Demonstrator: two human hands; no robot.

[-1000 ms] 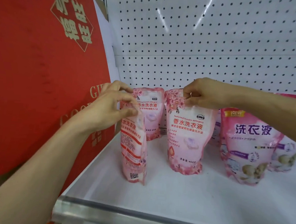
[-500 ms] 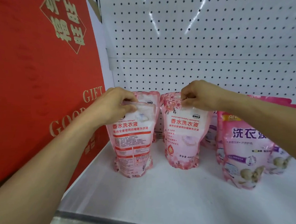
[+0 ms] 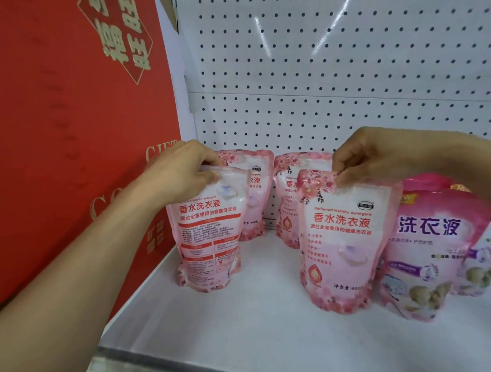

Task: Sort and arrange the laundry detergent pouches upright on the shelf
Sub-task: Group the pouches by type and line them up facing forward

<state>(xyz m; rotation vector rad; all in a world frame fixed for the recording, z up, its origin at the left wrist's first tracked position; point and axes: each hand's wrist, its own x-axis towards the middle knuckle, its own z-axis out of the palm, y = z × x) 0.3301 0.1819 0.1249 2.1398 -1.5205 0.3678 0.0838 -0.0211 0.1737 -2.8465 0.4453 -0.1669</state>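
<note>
Pink soft-plastic detergent pouches stand upright on the white metal shelf (image 3: pixel 257 344). Left hand (image 3: pixel 182 173) pinches the top edge of the front-left pouch (image 3: pixel 209 235), back panel apparently facing out. Right hand (image 3: pixel 364 155) pinches the top of the front-middle pouch (image 3: pixel 341 249). Two more pink pouches (image 3: pixel 255 192) stand behind; purple-printed pouches (image 3: pixel 430 254) sit rightward.

You see bright, even overhead light; glare streaks cross the white perforated metal back panel (image 3: pixel 346 77); wide-angle edges bow.
</note>
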